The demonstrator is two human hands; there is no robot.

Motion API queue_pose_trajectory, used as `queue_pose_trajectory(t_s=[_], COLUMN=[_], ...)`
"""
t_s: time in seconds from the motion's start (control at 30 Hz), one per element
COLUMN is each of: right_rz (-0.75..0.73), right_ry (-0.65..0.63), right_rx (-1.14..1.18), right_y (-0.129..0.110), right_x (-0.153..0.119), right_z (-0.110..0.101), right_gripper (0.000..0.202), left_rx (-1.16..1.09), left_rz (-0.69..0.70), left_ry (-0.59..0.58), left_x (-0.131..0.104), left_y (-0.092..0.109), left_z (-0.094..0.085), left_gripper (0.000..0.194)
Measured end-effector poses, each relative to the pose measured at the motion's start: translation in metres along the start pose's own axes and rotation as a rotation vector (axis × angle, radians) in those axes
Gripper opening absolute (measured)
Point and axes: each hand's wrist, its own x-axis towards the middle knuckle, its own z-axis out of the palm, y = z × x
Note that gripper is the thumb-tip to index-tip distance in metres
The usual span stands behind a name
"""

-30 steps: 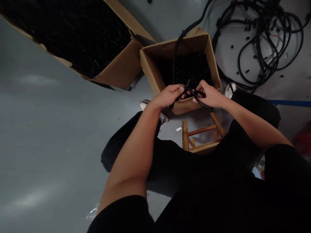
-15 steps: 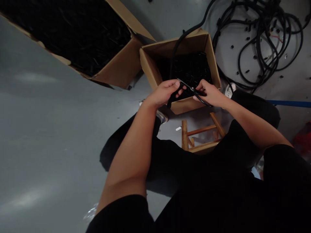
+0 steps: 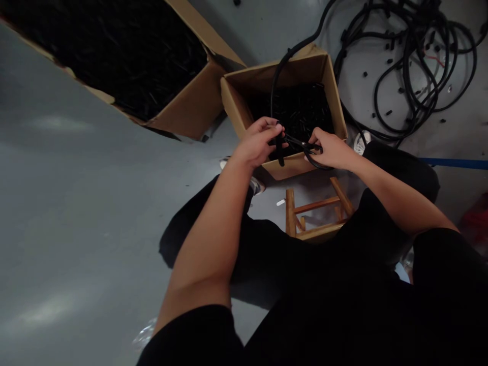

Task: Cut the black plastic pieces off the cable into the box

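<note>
Black tubing (image 3: 275,84) runs down over the far wall of a cardboard box (image 3: 292,170) into my left hand (image 3: 260,141), whose fingers close around it. A short end of the tubing hangs below those fingers. My right hand (image 3: 331,148) grips a pair of scissors (image 3: 313,158) with black handles. Their blades point left and reach the tubing beside my left fingertips; the blade tips are hard to make out. Under both hands, the box holds many short black pieces (image 3: 305,109).
A larger cardboard box (image 3: 190,109) full of black pieces stands at the upper left. Coils of black tubing (image 3: 409,76) lie on the floor at the upper right among scattered bits. A wooden stool (image 3: 290,213) stands between my legs.
The scissors' blades have opened and now meet the tubing. My left hand has shifted slightly right, and the tubing's hanging end has swung right, nearer to vertical.
</note>
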Motion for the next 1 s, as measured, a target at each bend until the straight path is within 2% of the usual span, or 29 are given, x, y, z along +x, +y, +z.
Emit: queue_pose_trajectory(t_s=[0.23,0.53,0.8,1.0], right_rz=[-0.023,-0.016,-0.03,-0.045], right_ry=[-0.008,-0.027,-0.043,-0.053], right_rx=[-0.072,-0.129,-0.181,-0.224], right_y=[-0.003,-0.005,-0.005,-0.004], right_x=[0.0,-0.002,-0.003,-0.004], right_z=[0.002,0.0,0.002,0.001], right_gripper=[0.036,0.036,0.037,0.037], left_rx=[0.021,0.007,0.058,0.13], left_rz=[-0.016,0.055,-0.021,0.004], left_ry=[-0.089,-0.06,-0.044,-0.085], left_x=[0.002,0.002,0.003,0.004], left_y=[-0.011,-0.013,-0.018,-0.022], left_z=[0.004,0.008,0.008,0.006], left_gripper=[0.042,0.058,0.056,0.063])
